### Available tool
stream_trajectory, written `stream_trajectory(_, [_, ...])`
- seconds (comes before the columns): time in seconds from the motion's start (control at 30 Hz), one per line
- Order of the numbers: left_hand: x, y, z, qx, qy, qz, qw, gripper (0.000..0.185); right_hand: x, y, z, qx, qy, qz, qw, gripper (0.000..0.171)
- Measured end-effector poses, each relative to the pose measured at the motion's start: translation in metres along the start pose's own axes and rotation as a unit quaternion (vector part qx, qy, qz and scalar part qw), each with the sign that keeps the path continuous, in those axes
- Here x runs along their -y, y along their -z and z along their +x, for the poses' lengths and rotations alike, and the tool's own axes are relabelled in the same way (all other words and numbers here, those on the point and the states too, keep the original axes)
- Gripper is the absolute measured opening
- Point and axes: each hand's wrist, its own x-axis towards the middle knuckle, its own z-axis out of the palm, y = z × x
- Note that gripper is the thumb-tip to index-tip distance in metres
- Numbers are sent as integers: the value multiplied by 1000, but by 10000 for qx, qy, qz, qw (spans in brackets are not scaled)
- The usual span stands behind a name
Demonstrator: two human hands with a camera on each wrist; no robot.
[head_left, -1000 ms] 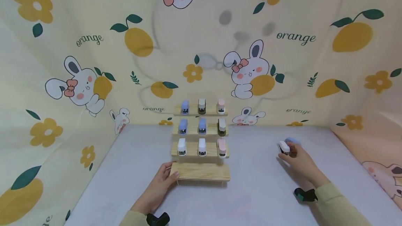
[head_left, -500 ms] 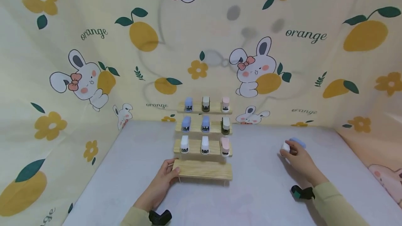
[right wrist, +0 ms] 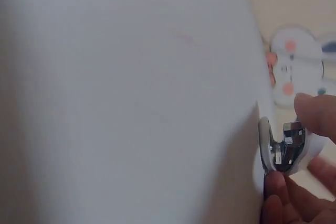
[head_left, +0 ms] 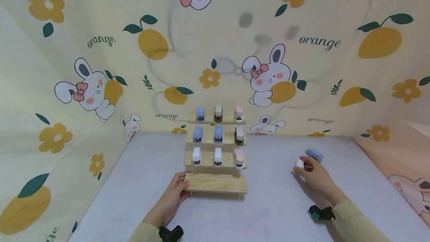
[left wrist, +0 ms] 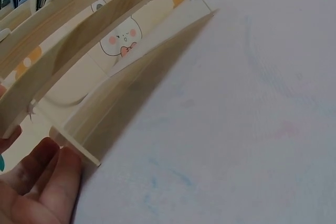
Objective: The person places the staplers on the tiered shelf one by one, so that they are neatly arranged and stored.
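- Centrally, lower middle of the head view: a four-step stand of pale wood sits on the pale grey surface; its three upper steps carry small staplers in blue, white, pink and dark tones, its lowest step is bare.
- Left hand, lower centre-left: fingers fairly straight, resting against the left end of the lowest step; it grips nothing. The left wrist view shows fingertips touching the board's corner.
- Right hand, right of centre: fingers curled round a small white stapler, held just off or on the surface; which, I cannot tell.
- A small blue stapler lies just behind that hand, apart from the stand.
- Judgement: to do this well, keep the grip on the white stapler's sides and let the left hand brace the stand.
- Hard to make out: the right wrist view is blurred, showing only a metal part between fingertips; both forearms run off the bottom edge; dark wrist mounts partly cut off.
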Motion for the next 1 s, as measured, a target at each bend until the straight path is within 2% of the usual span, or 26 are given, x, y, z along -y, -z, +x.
stream_trajectory(0.17, [0, 0, 2, 43, -39, -19, 10000, 45, 16, -18, -15, -200, 15, 75, 9998, 84])
stream_trajectory(0.53, [0, 3, -2, 136, -82, -58, 9999, 47, 74, -61, -55, -527, 819, 510, 9939, 61])
stream_trajectory(0.7, [2, 4, -1, 196, -36, -130, 9997, 48, 90, -76, -63, -481, 994, 716, 9913, 58])
stream_trajectory(0.87, [5, 6, 0, 157, 156, -131, 9997, 47, 104, -89, -72, -331, 1196, 988, 9873, 54])
stream_trajectory(1.0, [3, 6, 3, 162, 112, -122, 9997, 45, 119, -99, -79, -397, 1391, 973, 9847, 49])
